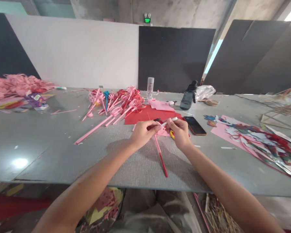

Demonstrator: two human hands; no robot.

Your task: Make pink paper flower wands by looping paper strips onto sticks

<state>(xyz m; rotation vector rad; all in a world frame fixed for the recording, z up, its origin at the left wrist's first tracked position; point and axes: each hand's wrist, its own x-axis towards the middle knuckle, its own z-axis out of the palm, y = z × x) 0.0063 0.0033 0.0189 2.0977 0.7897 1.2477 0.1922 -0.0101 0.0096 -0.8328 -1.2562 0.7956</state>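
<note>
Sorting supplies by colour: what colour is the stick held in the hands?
Pink along the upper part, red toward the lower end: the stick, seen in the head view.

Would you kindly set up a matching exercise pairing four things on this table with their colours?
Things:
1. phone
2. paper sheet under the flowers
3. stick between the hands
4. bottle by the back wall

Colours:
A. clear
B. pink and red
C. black
D. red

Pairs: 1-C, 2-D, 3-B, 4-A
</note>
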